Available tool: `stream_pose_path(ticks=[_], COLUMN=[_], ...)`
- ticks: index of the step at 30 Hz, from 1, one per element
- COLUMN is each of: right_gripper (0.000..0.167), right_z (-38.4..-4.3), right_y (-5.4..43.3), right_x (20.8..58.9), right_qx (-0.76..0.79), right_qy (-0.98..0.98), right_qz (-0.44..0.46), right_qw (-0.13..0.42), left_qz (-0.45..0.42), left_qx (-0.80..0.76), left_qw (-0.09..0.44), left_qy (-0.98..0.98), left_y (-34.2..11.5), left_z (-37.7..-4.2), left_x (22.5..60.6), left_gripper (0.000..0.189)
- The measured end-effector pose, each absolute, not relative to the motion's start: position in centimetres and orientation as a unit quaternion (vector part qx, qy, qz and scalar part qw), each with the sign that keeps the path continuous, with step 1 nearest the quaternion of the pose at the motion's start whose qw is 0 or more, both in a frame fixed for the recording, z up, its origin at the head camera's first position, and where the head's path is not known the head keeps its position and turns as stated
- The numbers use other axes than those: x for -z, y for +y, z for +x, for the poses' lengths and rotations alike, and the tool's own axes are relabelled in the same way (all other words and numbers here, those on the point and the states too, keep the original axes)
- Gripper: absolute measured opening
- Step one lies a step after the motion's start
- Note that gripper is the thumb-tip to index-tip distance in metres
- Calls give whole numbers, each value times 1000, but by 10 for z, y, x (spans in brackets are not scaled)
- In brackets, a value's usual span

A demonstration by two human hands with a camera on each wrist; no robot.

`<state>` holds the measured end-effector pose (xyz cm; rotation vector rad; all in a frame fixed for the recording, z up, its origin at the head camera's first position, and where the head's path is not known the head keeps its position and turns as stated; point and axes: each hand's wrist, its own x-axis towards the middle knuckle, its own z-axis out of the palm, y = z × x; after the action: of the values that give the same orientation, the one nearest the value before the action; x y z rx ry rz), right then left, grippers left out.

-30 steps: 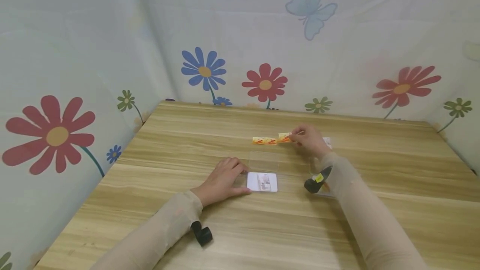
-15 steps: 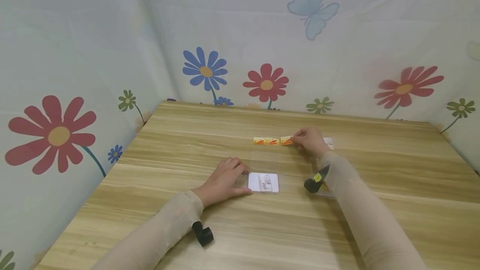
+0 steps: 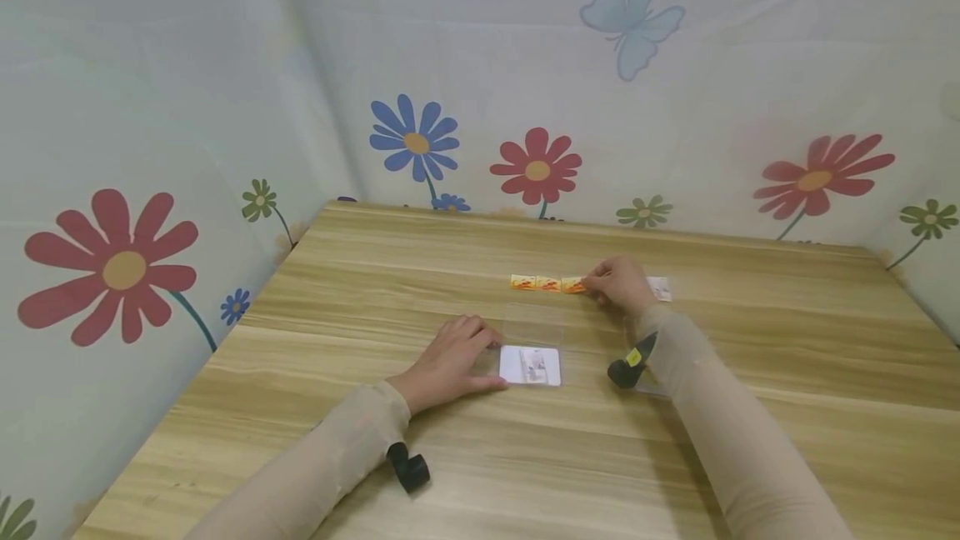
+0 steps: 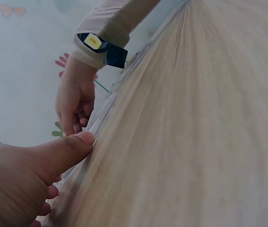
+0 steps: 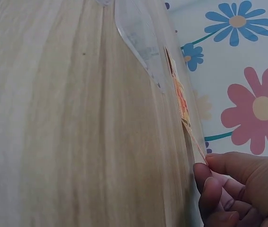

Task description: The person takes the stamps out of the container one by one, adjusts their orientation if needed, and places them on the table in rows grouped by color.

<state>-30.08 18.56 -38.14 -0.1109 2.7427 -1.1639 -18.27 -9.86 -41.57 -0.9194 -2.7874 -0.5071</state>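
Note:
My left hand [image 3: 450, 365] lies beside a small clear plastic case [image 3: 532, 325] with its lid folded back. Its thumb and fingertips touch the left edge of the case; the left wrist view shows the thumb [image 4: 84, 138] at that edge. Inside the case is a white card [image 3: 513, 366] with a small printed picture. Further back, my right hand [image 3: 621, 283] pinches a small yellow-and-red printed card [image 3: 572, 284] between thumb and index finger. It stands at the right end of a row with two similar cards [image 3: 548, 283], and in the right wrist view its pinched edge tilts up.
A pale printed card [image 3: 661, 288] lies just right of my right hand. Another clear case [image 3: 651, 388] is mostly hidden under my right wrist. All of it is on a wooden table [image 3: 420, 265] bordered by a flower-printed cloth [image 3: 480, 48].
The right hand has lowered the yellow-and-red card and drawn it up against the other two, in line with them. The left hand stays at the case.

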Motion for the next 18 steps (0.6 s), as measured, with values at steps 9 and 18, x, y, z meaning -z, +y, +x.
stream_pose_path(ticks=[9, 18], right_gripper=[24, 23], right_z=[-303, -299], right_y=[186, 183], right_x=[384, 383], right_qx=[368, 361], right_qy=[926, 929], right_qz=[-46, -37], right_qw=[72, 74], left_qz=[-310, -311], left_qx=[170, 171], left_qw=[86, 88], left_qy=[-931, -931], left_y=[-99, -99], left_z=[-184, -184], left_x=[419, 419], left_gripper=[54, 53])
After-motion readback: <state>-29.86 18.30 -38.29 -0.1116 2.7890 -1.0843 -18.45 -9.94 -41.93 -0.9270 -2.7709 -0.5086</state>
